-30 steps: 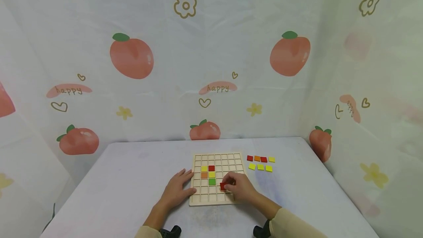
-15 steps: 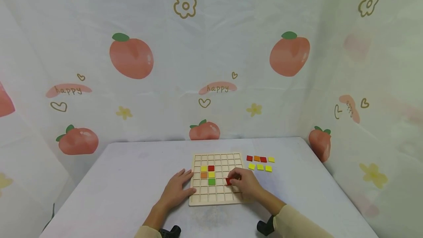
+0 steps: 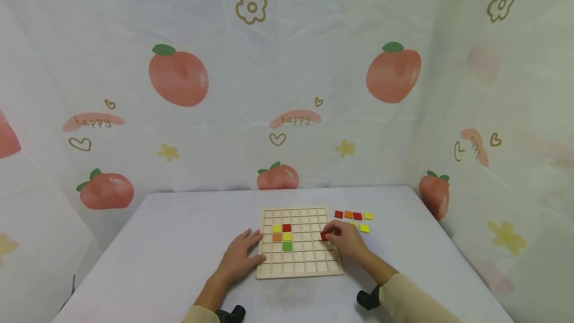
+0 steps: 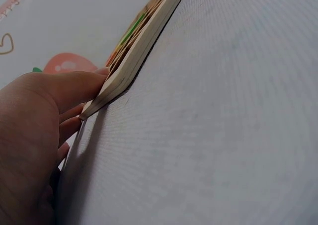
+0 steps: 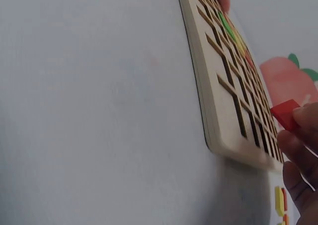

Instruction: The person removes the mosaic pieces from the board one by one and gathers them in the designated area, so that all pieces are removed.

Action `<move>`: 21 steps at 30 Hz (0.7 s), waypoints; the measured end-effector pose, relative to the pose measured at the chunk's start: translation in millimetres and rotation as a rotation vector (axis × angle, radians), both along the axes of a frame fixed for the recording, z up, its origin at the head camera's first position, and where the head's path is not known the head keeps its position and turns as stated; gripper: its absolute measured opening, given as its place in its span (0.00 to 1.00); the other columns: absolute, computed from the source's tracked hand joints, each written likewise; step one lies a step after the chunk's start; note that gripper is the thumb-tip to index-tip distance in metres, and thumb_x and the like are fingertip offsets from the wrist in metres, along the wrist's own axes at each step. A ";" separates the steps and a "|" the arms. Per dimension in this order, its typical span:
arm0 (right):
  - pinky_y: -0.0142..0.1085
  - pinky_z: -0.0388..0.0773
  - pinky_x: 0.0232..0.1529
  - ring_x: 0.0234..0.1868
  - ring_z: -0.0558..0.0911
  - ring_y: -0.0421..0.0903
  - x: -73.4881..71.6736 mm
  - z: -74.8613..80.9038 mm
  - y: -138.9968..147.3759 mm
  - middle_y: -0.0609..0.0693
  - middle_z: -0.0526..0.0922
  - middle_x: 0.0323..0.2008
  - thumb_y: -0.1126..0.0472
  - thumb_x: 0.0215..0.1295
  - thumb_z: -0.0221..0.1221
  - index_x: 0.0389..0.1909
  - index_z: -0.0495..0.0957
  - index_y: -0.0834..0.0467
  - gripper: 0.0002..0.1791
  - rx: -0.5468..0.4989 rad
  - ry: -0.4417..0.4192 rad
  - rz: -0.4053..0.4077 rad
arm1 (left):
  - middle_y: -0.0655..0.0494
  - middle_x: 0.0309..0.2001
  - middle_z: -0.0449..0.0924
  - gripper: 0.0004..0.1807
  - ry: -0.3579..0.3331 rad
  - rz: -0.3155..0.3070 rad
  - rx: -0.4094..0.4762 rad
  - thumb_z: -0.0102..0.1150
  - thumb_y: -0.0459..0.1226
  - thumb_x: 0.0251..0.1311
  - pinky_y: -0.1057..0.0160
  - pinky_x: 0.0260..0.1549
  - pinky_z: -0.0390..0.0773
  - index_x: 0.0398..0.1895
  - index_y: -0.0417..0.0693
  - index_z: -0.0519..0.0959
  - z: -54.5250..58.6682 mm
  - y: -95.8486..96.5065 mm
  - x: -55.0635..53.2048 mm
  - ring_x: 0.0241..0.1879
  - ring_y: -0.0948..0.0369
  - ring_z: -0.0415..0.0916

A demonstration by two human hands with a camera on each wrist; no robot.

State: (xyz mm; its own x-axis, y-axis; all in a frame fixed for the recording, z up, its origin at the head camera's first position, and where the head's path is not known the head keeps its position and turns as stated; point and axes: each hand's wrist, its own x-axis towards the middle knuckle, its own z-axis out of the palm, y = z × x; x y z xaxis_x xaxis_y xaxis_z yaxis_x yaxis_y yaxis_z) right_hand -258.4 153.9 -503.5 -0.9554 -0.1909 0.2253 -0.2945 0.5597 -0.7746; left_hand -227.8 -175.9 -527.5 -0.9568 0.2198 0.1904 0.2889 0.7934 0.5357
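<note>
- While one left hand (image 3: 239,258) lies along the left edge of one pale wooden square board with a grooved grid (image 3: 299,263), its thumb rests on the rim; fingers extended, clasping nothing.
- One right hand (image 3: 347,239) pinches one small square red tile (image 3: 323,236) between thumb and finger, over the board near its right edge. I cannot tell whether tile and board touch.
- Tiles lying in the grid, left of its centre: five. Count by colour: two yellow square tiles (image 3: 277,228), one red square tile (image 3: 286,228), one orange square tile (image 3: 277,237), one green square tile (image 3: 287,245). Green sits nearest the person, directly below a yellow.
- Loose tiles visible beyond the board's far right side: six. Count: two dark red tiles (image 3: 338,214), one loose orange tile (image 3: 348,215), three loose yellow tiles (image 3: 364,228), one of these partly covered by the right hand. Anything wholly behind that hand I cannot count.
- Two beige sleeves (image 3: 414,300), two black wrist devices (image 3: 368,299), one per arm.
- One white-covered table (image 3: 188,243) under everything; behind it, one white fruit-printed cloth wall (image 3: 314,39).
</note>
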 end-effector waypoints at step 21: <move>0.36 0.79 0.41 0.40 0.78 0.48 -18.9 1.7 50.7 0.51 0.84 0.39 0.69 0.63 0.61 0.40 0.82 0.60 0.06 -0.035 -0.039 -0.250 | 0.54 0.67 0.70 0.35 -0.003 0.005 -0.006 0.63 0.53 0.55 0.38 0.63 0.58 0.66 0.49 0.73 1.3 1.7 0.1 0.70 0.47 0.57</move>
